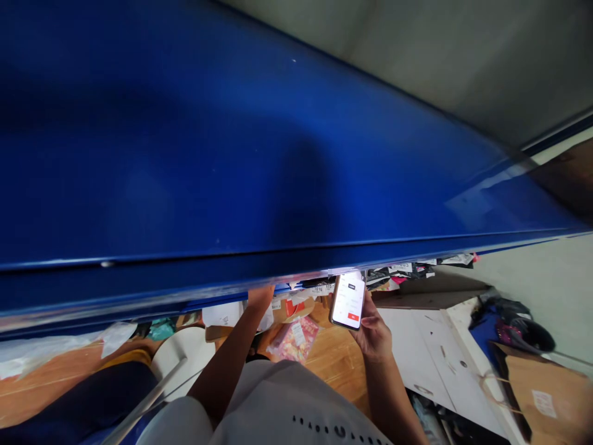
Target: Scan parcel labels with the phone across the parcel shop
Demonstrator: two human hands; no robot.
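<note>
My right hand is closed around a smartphone, its bright screen facing up with a red button low on it. The phone's top end reaches the lower edge of a big blue metal shelf. My left hand goes in under that same edge, and its fingers are hidden there. Black parcels with white number labels lie beneath the blue shelf, to the right of the phone. Between my forearms a pink patterned package rests lower down on a wooden surface.
A brown paper bag stands at the lower right, with dark bundles behind it. White panels lie beside my right forearm. On the left are a round white seat-like object and clear plastic wrap.
</note>
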